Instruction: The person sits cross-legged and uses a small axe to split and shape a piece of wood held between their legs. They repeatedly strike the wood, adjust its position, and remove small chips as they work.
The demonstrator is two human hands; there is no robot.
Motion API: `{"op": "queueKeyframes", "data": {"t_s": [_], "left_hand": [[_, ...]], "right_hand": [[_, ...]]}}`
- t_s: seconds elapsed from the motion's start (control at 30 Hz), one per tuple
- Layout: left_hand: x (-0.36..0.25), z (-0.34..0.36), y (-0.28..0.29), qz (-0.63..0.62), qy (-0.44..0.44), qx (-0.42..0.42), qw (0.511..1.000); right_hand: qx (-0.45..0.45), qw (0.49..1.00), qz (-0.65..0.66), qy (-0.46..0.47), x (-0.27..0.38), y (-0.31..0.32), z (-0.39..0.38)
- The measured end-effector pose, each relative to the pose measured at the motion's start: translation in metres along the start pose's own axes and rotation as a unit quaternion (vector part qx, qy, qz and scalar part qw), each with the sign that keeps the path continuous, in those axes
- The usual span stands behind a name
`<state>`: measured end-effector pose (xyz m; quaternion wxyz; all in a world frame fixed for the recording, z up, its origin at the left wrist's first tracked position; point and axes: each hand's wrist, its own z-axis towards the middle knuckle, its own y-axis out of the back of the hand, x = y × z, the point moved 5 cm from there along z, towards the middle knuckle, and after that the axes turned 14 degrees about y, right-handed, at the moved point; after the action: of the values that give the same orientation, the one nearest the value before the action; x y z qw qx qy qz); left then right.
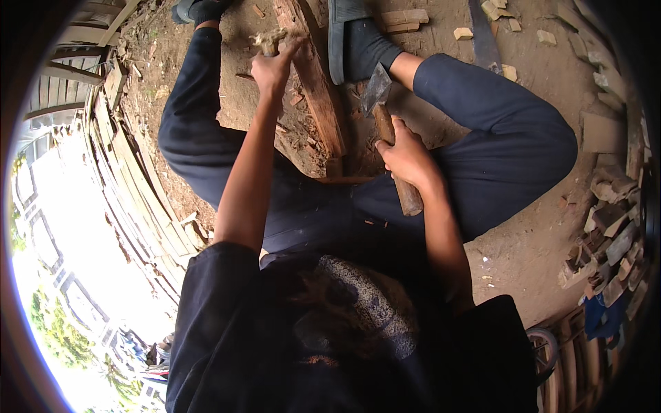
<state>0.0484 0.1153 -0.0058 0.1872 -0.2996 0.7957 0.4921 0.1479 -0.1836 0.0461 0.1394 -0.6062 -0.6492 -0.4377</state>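
In my right hand (412, 160) is a hatchet, its wooden handle (407, 196) gripped below the grey metal head (376, 89). The head points away from me, near my right foot. Farther out, my left hand (273, 71) is closed around a short piece with a pale, frayed, splintery top (267, 39); its exact kind is unclear. Close by the left hand, a weathered reddish-brown timber (318, 89) lies lengthwise between my legs, cracked along its grain. Its near end rests by a small wood block (334, 167).
Wood offcuts (463, 33) and a dark flat strip (485, 38) lie on the dirt floor beyond my right knee. A pile of wood pieces (609, 237) stands at the right. Long boards (148, 186) line the left side. A wheel (544, 351) shows at the lower right.
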Motion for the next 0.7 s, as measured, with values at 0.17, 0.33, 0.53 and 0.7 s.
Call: {"op": "queueKeyframes", "data": {"t_s": [0.17, 0.33, 0.53, 0.7], "left_hand": [[-0.012, 0.033, -0.016, 0.101, -0.012, -0.038, 0.994], [-0.022, 0.014, -0.025, 0.067, -0.024, 0.034, 0.997], [-0.032, -0.002, -0.026, 0.079, -0.020, 0.009, 0.997], [-0.044, -0.009, -0.043, 0.090, -0.047, 0.044, 0.994]], "right_hand": [[0.029, 0.996, -0.088, -0.010, 0.012, -0.008, -0.016], [0.059, 0.990, -0.117, -0.050, 0.030, -0.008, -0.023], [0.063, 0.986, -0.153, -0.036, 0.030, -0.016, -0.018], [0.086, 0.986, -0.137, -0.028, 0.013, -0.022, -0.002]]}}
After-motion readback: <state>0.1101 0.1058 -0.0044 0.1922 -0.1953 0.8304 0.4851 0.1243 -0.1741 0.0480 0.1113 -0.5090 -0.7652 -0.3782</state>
